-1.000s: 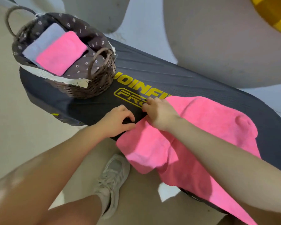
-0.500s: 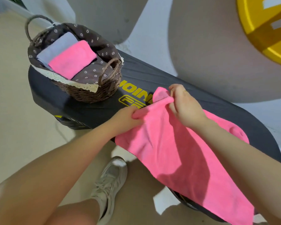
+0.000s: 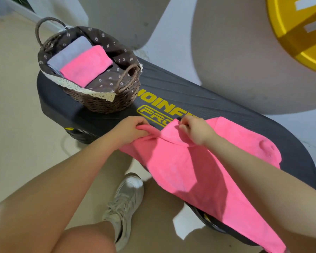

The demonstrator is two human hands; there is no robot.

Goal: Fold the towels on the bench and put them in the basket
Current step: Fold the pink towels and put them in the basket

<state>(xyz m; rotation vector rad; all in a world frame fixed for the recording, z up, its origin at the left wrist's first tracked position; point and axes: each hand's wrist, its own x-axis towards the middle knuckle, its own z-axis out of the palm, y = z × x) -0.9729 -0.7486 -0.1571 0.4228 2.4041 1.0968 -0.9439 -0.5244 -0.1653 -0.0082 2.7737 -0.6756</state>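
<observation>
A large pink towel lies spread over the right part of the black bench, and its near side hangs over the front edge. My left hand grips the towel's left edge, bunched between its fingers. My right hand pinches the top left corner just above the bench. A brown wicker basket with a flowered lining stands on the bench's left end. Inside it lie a folded pink towel and a folded grey towel.
My shoe and leg stand on the beige floor below the bench's front edge. Large grey rounded shapes rise behind the bench. A yellow object sits at the top right.
Both hands took hold of the towel's left edge and lifted it off the bench. They have since lowered it and drawn it left, close to the bench's yellow lettering.
</observation>
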